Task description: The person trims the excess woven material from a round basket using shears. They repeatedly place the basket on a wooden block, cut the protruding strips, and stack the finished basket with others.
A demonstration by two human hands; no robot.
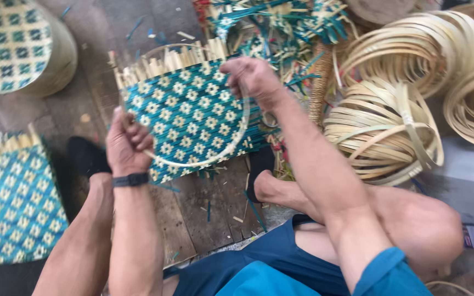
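1. Knees and blue shorts (281,268) fill the frame's 6 o'clock edge; both forearms rise from there toward the work.
2. Left hand (129,143): closed, fingers curled round the thin bamboo hoop (243,121) at the hoop's 8 o'clock.
3. Right hand (252,77): closed, pinching the same hoop at its 2 o'clock.
4. Hoop lies pressed on the teal-and-cream woven mat (190,118), which rests on the plank floor (215,211) at frame centre.
5. Judged step: seating the hoop on the mat. Next move likely calls for even pressure and keeping the ring round.
6. Outward: another woven mat (12,203) at 8 o'clock, a finished woven lid (9,41) at 10 o'clock, coiled bamboo rings (382,131) at 3 o'clock.
7. Unclear: motion blur hides the fingertips; hoop's top arc is faint; strip scraps at 12 o'clock are indistinct.
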